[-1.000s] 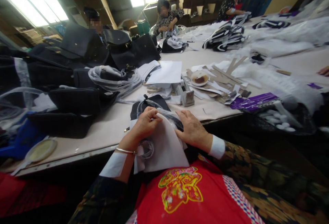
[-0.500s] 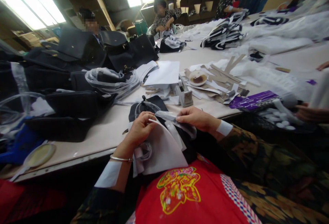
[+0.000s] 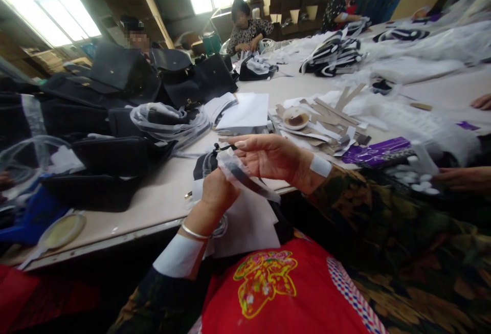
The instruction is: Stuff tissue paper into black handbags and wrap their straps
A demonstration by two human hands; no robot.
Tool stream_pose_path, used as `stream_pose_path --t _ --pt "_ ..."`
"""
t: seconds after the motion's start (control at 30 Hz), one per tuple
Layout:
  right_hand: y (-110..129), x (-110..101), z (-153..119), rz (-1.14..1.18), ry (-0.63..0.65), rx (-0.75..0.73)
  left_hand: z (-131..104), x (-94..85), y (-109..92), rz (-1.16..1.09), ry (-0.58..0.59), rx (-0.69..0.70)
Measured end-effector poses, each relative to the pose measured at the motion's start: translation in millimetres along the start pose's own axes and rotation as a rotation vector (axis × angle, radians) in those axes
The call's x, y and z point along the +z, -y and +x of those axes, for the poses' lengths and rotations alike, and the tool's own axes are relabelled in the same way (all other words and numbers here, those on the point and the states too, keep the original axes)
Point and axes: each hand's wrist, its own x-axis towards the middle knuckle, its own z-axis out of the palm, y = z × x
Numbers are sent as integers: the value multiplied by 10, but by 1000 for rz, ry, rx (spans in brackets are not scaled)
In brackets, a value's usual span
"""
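Observation:
My left hand is closed around a black bag strap wrapped in clear plastic. My right hand is held above and beside it, thumb stretched out and apart from the fingers, which rest against the wrapped strap; some fingertips are hidden behind the plastic. Below both hands, a white paper sheet lies over a black bag that sits at the table edge against my red apron. Part of the bag is covered by the paper and my left hand.
Black bags are heaped on the left, beside coiled plastic-wrapped straps. Ahead lie white papers, cardboard strips and a tape roll. A purple package is at the right, near a co-worker's hand. Other people sit across the table.
My right hand has moved left and up to the strap beside my left hand, and its fingers have spread. The wrapped strap is now raised in my left hand.

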Motion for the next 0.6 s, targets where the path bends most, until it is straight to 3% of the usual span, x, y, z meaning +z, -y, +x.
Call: stream_pose_path --t 0.1,0.27,0.4,0.5,0.57,0.6 --pt "-73 97 -55 16 -15 -24 -26 -6 -73 -268 100 49" --pt "-193 73 -41 -5 -130 -232 -292 12 -260 -794 475 3" --pt "-313 1 48 -114 -185 -251 -408 109 -472 -900 383 -116" --pt "-383 -189 -41 -356 -312 -314 -464 106 -514 -1154 347 -282" --pt "-413 -346 -243 -488 -287 -285 -490 27 -474 -1403 264 -389" --pt "-426 -413 -380 -527 -213 -224 -494 -31 -443 -1504 196 -447"
